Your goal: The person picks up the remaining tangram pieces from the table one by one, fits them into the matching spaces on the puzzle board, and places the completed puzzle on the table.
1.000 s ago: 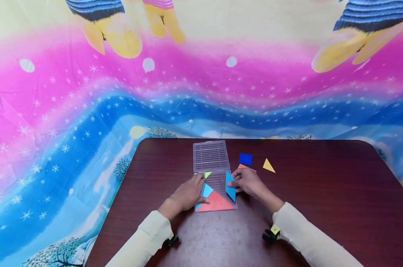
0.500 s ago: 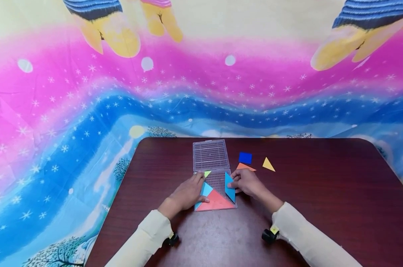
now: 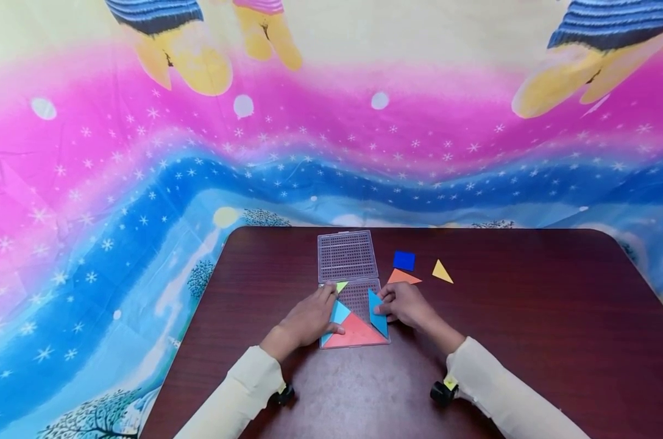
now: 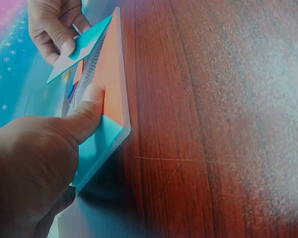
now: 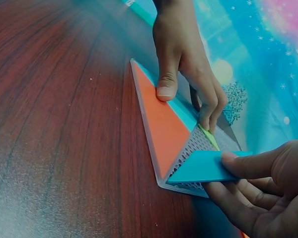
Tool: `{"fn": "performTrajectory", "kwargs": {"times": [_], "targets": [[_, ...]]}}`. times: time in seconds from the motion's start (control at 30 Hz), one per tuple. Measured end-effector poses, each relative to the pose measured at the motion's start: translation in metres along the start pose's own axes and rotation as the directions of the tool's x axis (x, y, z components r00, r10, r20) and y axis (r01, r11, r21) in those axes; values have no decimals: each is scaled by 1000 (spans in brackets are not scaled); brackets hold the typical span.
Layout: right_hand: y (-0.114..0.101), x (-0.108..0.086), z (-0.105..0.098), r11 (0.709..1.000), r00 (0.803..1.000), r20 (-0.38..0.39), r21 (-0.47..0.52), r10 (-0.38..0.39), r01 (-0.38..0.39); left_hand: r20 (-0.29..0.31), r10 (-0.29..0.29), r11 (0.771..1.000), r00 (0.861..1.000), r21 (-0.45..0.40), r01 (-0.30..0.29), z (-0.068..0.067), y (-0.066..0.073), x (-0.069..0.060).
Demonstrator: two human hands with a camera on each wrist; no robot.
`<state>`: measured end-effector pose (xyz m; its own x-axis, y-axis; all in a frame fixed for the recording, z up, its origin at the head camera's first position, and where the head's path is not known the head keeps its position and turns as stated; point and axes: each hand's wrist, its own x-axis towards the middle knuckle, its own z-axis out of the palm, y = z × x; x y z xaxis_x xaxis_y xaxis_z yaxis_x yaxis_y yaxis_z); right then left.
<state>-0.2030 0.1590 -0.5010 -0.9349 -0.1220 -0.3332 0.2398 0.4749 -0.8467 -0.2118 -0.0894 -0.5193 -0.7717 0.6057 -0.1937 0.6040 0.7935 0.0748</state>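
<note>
A clear tangram case [image 3: 347, 256] lies unfolded on the table, its gridded near half holding flat pieces. Across its front lies a large coral triangle [image 3: 356, 332], beside a light blue piece [image 3: 339, 312] along the left side. Part of a lime green piece [image 3: 340, 286] shows at the upper left. My left hand [image 3: 308, 317] rests over the left edge, thumb pressing near the coral and light blue pieces, a fingertip on the green one. With thumb and fingers, my right hand [image 3: 408, 303] pinches a blue parallelogram tangram piece [image 5: 203, 167], tilted above the case's right side, one corner near the front right corner.
Right of the case lie a dark blue square [image 3: 404, 261], an orange triangle [image 3: 403, 277] and a yellow triangle [image 3: 442, 272]. The dark brown table [image 3: 529, 317] ends at a patterned cloth [image 3: 446, 140] behind and on the left.
My right hand has moved slightly towards me and to the left, lowering the far end of the blue parallelogram piece. More of the orange triangle shows. My left hand stays in place.
</note>
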Motion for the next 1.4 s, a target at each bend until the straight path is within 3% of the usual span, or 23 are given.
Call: {"fn": "performTrajectory", "kwargs": {"times": [0.27, 0.6, 0.83, 1.07, 1.4], "targets": [[4, 0, 3, 999, 1000, -21, -27, 18, -19, 9, -7, 1000, 1000, -14, 7, 3, 2, 0], [4, -1, 7, 993, 997, -65, -117, -28, 20, 8, -5, 1000, 1000, 10, 5, 2, 1, 0], [6, -1, 11, 973, 990, -105, -219, -95, 70, -4, -3, 1000, 1000, 24, 3, 4, 1, 1], [11, -1, 13, 953, 967, -165, -268, -192, 143, -11, 1, 1000, 1000, 28, -1, 2, 2, 1], [9, 0, 17, 925, 953, -186, -344, -238, 164, -13, -1, 1000, 1000, 30, 1, 1, 0, 0]]}}
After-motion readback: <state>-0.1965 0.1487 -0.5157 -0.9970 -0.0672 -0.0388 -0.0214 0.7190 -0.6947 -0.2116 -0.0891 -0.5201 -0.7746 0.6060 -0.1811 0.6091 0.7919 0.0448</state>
